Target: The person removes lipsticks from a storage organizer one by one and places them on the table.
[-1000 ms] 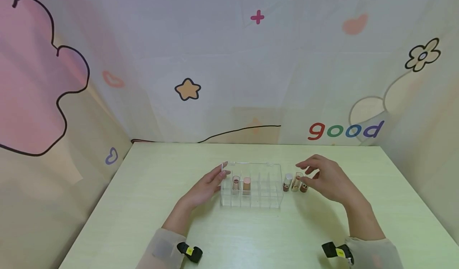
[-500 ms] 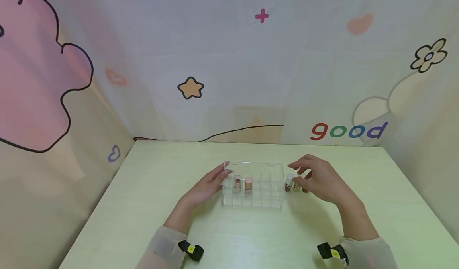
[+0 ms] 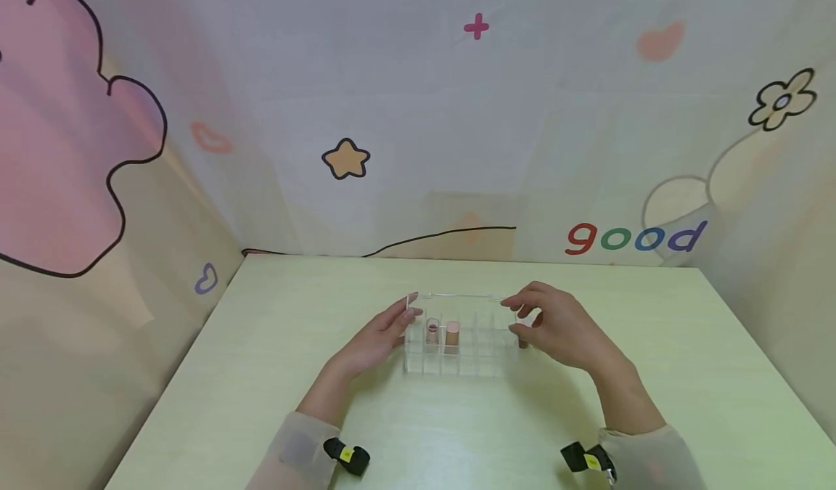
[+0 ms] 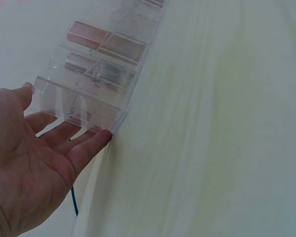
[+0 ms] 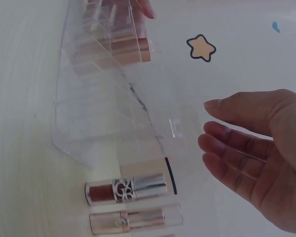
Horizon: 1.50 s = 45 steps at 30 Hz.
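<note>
A clear acrylic organizer [image 3: 460,363] with several compartments stands mid-table. My left hand [image 3: 375,341] holds its left end, thumb at one edge and fingers along the side [image 4: 76,123]. Two lip products stand in its compartments: a clear-capped tube [image 3: 432,332] and a pink-capped lipstick [image 3: 453,335]. My right hand [image 3: 555,327] hovers at the organizer's right end, fingers loosely bent and holding nothing. Beside that end, the right wrist view shows a silver-capped lip gloss tube [image 5: 126,191] and a clear-capped tube [image 5: 135,219]; the right hand mostly hides them in the head view.
The pale wooden table [image 3: 431,439] backs onto a printed cloth [image 3: 405,98] with a star and coloured letters. Similar cloth hangs at both sides. A sliver of another item shows at the bottom edge of the right wrist view.
My right hand has moved left from above the loose tubes to the organizer's right end, covering them in the head view. The left hand stays on the organizer.
</note>
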Tool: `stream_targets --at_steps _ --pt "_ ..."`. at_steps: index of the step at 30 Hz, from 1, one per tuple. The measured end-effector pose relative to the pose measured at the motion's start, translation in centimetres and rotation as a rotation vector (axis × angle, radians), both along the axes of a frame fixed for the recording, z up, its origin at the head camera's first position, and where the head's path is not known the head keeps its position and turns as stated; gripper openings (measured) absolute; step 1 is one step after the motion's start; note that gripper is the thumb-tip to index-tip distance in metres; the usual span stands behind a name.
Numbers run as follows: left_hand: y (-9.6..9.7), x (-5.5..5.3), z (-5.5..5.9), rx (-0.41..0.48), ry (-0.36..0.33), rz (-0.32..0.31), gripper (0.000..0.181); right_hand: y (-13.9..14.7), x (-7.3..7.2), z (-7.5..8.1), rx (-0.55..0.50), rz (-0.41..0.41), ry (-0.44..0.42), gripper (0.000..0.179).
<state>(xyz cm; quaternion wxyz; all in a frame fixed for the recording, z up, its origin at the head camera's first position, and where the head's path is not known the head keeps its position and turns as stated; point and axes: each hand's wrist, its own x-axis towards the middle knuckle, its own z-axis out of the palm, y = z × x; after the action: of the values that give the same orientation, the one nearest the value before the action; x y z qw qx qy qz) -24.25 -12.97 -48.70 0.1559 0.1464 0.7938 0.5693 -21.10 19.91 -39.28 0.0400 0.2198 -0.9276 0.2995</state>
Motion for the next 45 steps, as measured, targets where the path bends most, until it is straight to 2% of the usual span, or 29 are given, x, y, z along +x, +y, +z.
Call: stream_targets --at_steps 19,38,45 --pt "0.0 0.2 0.2 0.016 0.0 -0.005 0.058 -3.9 -0.6 -1.3 0.021 0.075 0.027 0.031" --pt "0.1 0.3 0.2 0.018 -0.004 0.001 0.057 -5.6 -1.1 -2.2 0.052 0.058 -0.065 0.036" --pt "0.0 0.2 0.2 0.023 -0.007 0.0 0.057 -6.0 -1.3 -2.5 0.066 0.082 -0.04 0.037"
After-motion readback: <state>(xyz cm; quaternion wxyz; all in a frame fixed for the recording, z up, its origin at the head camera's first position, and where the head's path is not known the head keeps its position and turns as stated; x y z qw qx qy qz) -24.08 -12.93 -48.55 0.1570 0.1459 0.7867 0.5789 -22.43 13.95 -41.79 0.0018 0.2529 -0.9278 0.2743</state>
